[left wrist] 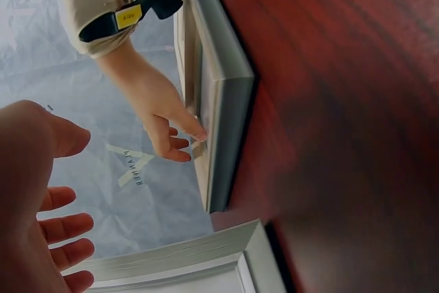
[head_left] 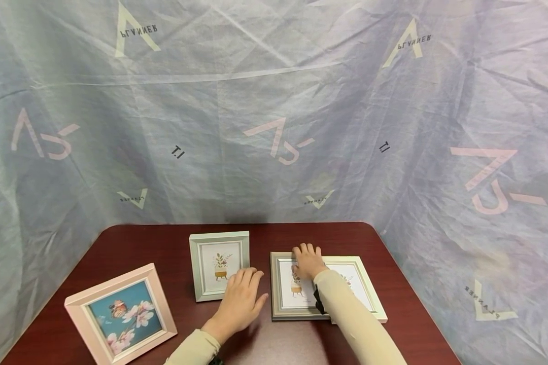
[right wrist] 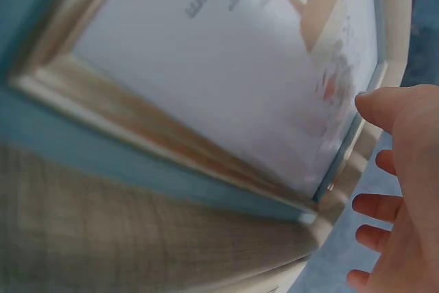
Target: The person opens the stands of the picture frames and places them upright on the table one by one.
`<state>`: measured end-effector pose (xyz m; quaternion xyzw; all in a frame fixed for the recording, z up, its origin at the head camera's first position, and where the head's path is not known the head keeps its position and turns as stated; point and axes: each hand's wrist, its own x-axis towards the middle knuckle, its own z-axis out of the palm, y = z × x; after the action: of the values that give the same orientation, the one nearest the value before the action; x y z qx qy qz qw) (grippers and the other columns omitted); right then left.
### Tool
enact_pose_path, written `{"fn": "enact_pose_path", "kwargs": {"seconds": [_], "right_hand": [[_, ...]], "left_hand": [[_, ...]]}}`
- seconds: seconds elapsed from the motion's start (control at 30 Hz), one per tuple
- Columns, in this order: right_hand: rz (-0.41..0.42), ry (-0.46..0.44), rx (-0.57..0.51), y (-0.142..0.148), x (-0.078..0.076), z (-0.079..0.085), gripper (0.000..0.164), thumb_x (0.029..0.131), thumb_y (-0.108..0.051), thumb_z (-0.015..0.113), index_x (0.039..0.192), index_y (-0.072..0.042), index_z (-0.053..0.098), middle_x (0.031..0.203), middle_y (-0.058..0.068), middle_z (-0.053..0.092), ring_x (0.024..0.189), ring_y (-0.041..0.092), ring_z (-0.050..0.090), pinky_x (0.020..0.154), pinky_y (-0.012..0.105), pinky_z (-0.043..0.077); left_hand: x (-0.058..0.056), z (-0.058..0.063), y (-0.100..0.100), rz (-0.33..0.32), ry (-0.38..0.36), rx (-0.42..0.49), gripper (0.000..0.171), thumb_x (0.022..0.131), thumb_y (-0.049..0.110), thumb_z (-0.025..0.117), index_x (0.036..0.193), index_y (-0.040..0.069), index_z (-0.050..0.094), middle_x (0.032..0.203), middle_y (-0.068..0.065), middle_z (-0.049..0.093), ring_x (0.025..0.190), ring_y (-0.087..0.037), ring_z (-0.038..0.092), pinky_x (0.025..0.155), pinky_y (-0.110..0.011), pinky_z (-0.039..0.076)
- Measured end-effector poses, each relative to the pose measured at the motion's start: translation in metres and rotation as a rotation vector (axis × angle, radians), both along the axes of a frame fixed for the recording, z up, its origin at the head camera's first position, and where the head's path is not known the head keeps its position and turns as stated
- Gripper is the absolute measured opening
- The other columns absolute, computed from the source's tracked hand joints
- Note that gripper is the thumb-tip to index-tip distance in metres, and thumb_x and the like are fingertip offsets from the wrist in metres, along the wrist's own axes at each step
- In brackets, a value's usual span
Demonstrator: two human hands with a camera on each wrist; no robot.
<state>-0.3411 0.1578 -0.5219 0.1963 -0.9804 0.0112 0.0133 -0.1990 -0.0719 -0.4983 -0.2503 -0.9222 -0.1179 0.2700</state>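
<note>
My right hand (head_left: 308,262) is over the far edge of a grey-beige picture frame (head_left: 275,291), fingers spread loosely. In the right wrist view the thumb (right wrist: 384,106) reaches over the frame's border while the other fingers stay apart beyond it. That frame lies face up and overlaps a cream picture frame (head_left: 373,294) on its right. My left hand (head_left: 238,301), with relaxed fingers and nothing in it, hovers in front of the lower right corner of a pale green picture frame (head_left: 196,266), which stands upright with a potted-plant print.
A pink picture frame (head_left: 166,304) with a butterfly and blossom picture stands tilted at the left front. All the frames are on a dark red table (head_left: 141,243). Grey printed cloth (head_left: 219,167) hangs close behind the table and along its sides.
</note>
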Motion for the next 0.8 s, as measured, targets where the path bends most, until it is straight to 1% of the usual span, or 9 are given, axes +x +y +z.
{"fn": "enact_pose_path", "kwargs": {"seconds": [0.17, 0.43, 0.57, 0.8], "right_hand": [[-0.03, -0.048, -0.023, 0.002, -0.004, -0.001, 0.047, 0.097, -0.034, 0.063, 0.134, -0.009, 0.051, 0.132, 0.019, 0.048, 0.125, 0.038, 0.04, 0.099, 0.058, 0.029], [-0.057, -0.066, -0.033, 0.006, -0.012, -0.007, 0.046, 0.099, -0.034, 0.058, 0.136, -0.007, 0.051, 0.133, 0.02, 0.048, 0.126, 0.038, 0.04, 0.099, 0.058, 0.028], [-0.076, -0.076, -0.022, 0.008, -0.016, -0.01, 0.045, 0.101, -0.034, 0.055, 0.137, -0.007, 0.051, 0.134, 0.02, 0.048, 0.127, 0.039, 0.04, 0.099, 0.059, 0.028], [-0.096, -0.089, -0.029, 0.008, -0.019, -0.014, 0.043, 0.102, -0.033, 0.054, 0.136, -0.008, 0.052, 0.134, 0.021, 0.047, 0.127, 0.04, 0.04, 0.1, 0.06, 0.027]], "left_hand": [[0.003, -0.004, 0.001, -0.005, -0.022, -0.018, 0.049, 0.087, 0.032, 0.073, 0.124, 0.004, 0.058, 0.118, -0.012, 0.054, 0.112, -0.029, 0.05, 0.088, -0.044, 0.041], [0.007, -0.01, 0.002, -0.002, -0.074, -0.041, 0.048, 0.088, 0.032, 0.072, 0.125, 0.004, 0.059, 0.119, -0.012, 0.055, 0.112, -0.029, 0.05, 0.09, -0.045, 0.041], [0.008, -0.012, 0.003, -0.004, -0.079, -0.052, 0.048, 0.088, 0.032, 0.072, 0.125, 0.004, 0.058, 0.119, -0.012, 0.055, 0.113, -0.029, 0.05, 0.091, -0.044, 0.041], [0.011, -0.015, 0.004, -0.011, -0.093, -0.065, 0.047, 0.089, 0.032, 0.071, 0.124, 0.004, 0.059, 0.118, -0.011, 0.055, 0.112, -0.027, 0.05, 0.09, -0.044, 0.041]]}}
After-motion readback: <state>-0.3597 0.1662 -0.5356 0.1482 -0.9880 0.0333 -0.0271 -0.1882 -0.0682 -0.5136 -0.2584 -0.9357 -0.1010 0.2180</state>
